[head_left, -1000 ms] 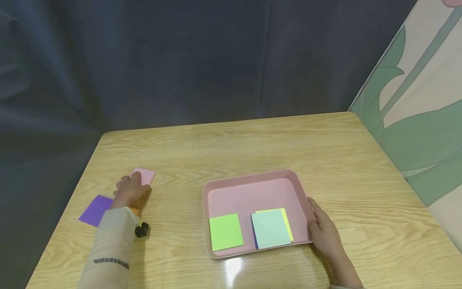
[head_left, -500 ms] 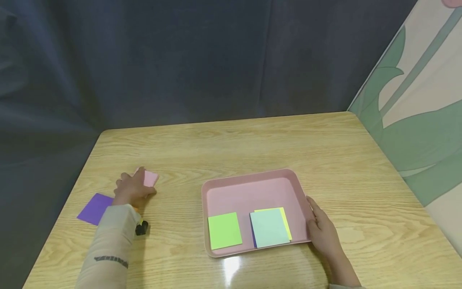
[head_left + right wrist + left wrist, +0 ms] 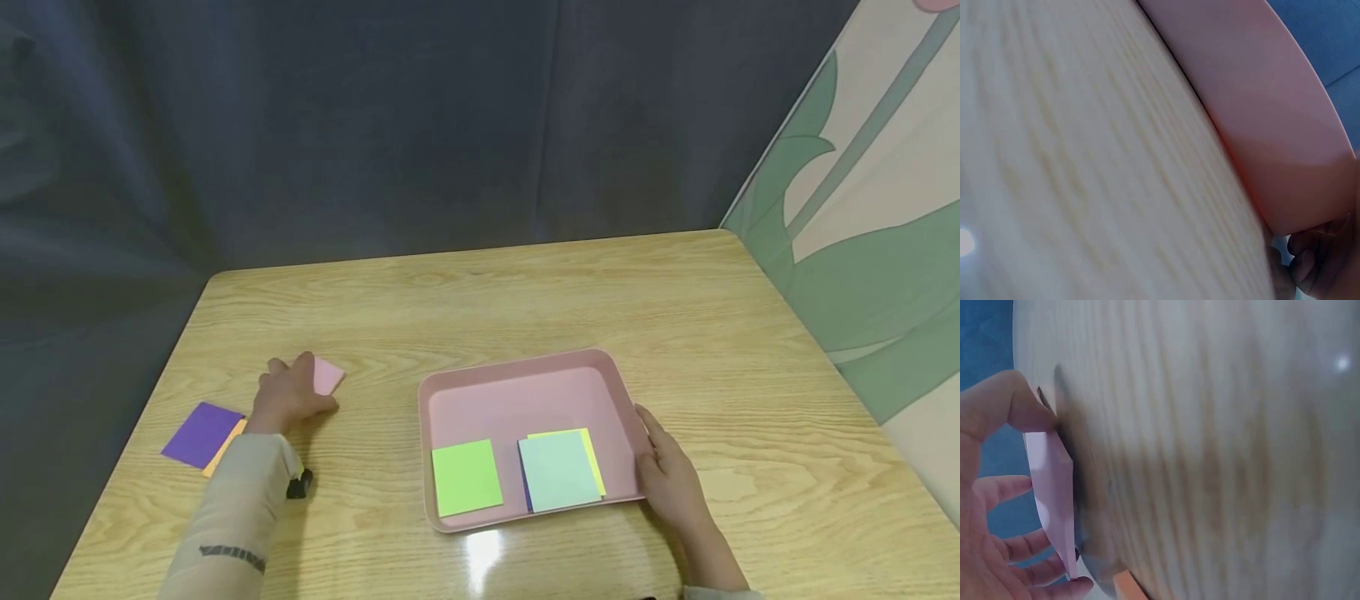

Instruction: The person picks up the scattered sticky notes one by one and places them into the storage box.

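Tabletop [image 3: 480,308] of pale wood, dark fabric [image 3: 390,125] above; centre left, left hand [image 3: 285,400] clamped on square pink paper pad [image 3: 327,377]; lower right, right hand [image 3: 672,479] gripping rectangular pink tray [image 3: 510,408].

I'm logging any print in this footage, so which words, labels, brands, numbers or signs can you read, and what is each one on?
There is no readable text in any view.
Left sleeve: a dark mark, too small and blurred to tell lettering from pattern.
Tray, green note, pale blue note, purple note, pink pad: no writing visible on the parts that show.
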{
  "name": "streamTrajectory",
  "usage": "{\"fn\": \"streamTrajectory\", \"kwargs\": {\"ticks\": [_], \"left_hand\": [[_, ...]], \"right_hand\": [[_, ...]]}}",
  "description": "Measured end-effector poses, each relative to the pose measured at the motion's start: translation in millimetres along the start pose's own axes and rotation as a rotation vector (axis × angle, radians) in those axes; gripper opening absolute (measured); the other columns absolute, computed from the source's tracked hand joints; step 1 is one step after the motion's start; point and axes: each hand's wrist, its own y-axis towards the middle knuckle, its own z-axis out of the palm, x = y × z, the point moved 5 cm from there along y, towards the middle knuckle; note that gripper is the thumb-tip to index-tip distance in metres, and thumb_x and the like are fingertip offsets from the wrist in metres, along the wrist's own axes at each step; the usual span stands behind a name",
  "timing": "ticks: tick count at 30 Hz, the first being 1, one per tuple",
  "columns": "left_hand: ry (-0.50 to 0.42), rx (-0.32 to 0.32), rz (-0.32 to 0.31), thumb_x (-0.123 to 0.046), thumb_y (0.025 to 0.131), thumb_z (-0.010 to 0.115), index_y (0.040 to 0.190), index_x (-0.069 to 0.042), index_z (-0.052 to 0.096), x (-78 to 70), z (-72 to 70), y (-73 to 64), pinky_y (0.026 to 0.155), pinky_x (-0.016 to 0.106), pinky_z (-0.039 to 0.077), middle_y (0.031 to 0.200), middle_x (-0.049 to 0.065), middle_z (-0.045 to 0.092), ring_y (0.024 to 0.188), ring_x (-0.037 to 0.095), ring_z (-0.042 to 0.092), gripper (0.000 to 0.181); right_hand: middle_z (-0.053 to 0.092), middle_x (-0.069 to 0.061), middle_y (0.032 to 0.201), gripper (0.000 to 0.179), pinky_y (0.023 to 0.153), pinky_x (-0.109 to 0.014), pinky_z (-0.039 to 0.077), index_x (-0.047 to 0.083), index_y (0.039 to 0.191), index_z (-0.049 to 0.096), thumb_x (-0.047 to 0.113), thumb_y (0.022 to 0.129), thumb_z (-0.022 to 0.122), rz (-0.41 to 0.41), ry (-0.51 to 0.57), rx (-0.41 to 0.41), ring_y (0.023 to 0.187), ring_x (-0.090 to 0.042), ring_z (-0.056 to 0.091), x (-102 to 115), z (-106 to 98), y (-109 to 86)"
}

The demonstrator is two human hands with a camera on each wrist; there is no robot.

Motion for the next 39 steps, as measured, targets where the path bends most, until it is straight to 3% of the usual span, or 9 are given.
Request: {"fn": "streamTrajectory", "kwargs": {"ticks": [5,12,18,25,39], "left_hand": [[-0.018,0.001,0.027,-0.032,0.061,0.069,0.115,-0.003,0.039,-6.6,2.4,-4.2,0.059,0.044,0.036,0.097,0.024,0.034,0.085,0.04,0.036,0.069],[-0.067,-0.045,0.062,-0.032,0.058,0.072,0.13,-0.003,0.03,-23.4,2.6,-10.3,0.068,0.048,0.038,0.11,0.029,0.03,0.095,0.042,0.035,0.088],[-0.109,-0.085,0.096,-0.028,0.057,0.071,0.13,-0.006,0.033,-42.5,6.0,-16.1,0.067,0.043,0.038,0.111,0.026,0.032,0.093,0.037,0.035,0.086],[-0.159,-0.085,0.138,-0.025,0.058,0.068,0.132,-0.008,0.031,-63.2,8.3,-25.2,0.068,0.041,0.039,0.117,0.024,0.03,0.095,0.034,0.035,0.085],[-0.235,-0.091,0.143,-0.021,0.056,0.068,0.133,-0.014,0.032,-89.7,9.5,-38.8,0.068,0.04,0.041,0.12,0.021,0.029,0.094,0.032,0.038,0.086]], "right_hand": [[0.044,-0.03,0.116,0.052,0.077,-0.049,0.037,0.005,0.136,0.024,-0.003,0.085,0.029,-0.002,-0.005,0.003,0.093,-0.034,0.05,0.4,0.0,0.1],[0.042,-0.03,0.118,0.052,0.078,-0.049,0.037,0.004,0.136,0.024,-0.003,0.084,0.029,-0.007,-0.001,0.004,0.093,-0.034,0.05,0.2,-0.7,-0.2],[0.04,-0.03,0.12,0.053,0.08,-0.05,0.034,0.004,0.136,0.023,-0.004,0.084,0.029,-0.009,0.008,0.011,0.098,-0.035,0.047,0.5,-0.5,-0.1],[0.042,-0.03,0.119,0.053,0.078,-0.049,0.036,0.006,0.136,0.023,-0.003,0.084,0.028,-0.002,0.003,0.014,0.095,-0.034,0.049,0.0,-0.5,0.7],[0.046,-0.03,0.114,0.053,0.076,-0.048,0.038,0.006,0.136,0.024,-0.003,0.084,0.029,-0.006,0.002,0.005,0.091,-0.033,0.052,-1.2,-0.7,0.9]]}}
